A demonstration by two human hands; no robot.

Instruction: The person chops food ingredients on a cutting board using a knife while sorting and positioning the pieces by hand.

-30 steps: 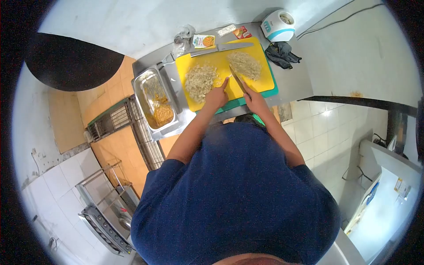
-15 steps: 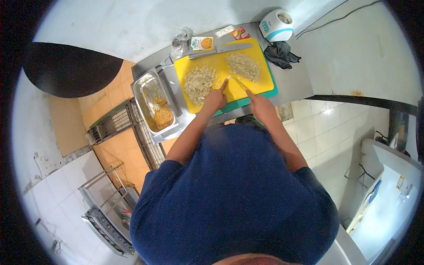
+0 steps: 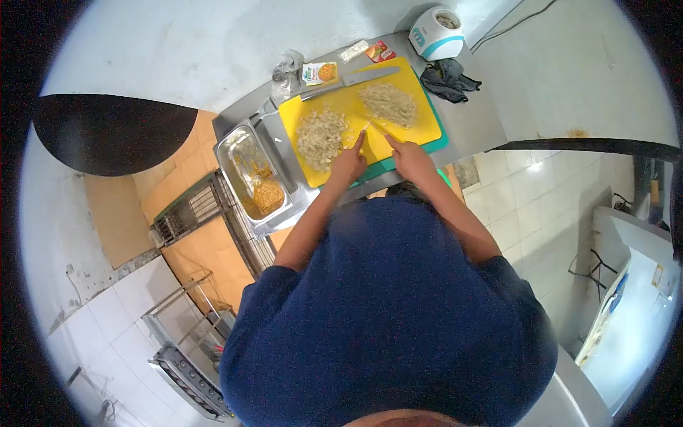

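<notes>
On the yellow cutting board, my left hand has its index finger stretched out beside a small pale bit; its other fingers are bent and partly hidden. My right hand grips a thin knife, its index finger laid along the blade, and the handle is hidden in the palm. The blade's tip lies close to my left fingertip. A pile of chopped pale pieces is on the board's left, and a finer chopped pile on the right. Behind them lies a large knife.
A metal pan with orange-brown food stands left of the board. Along the back are a clear plastic bag, a food packet and a red packet. A white appliance and a black bag sit at right.
My right hand has moved left and forward along the knife, nearer my left hand. Less of the blade shows now. The camera view has shifted slightly.
</notes>
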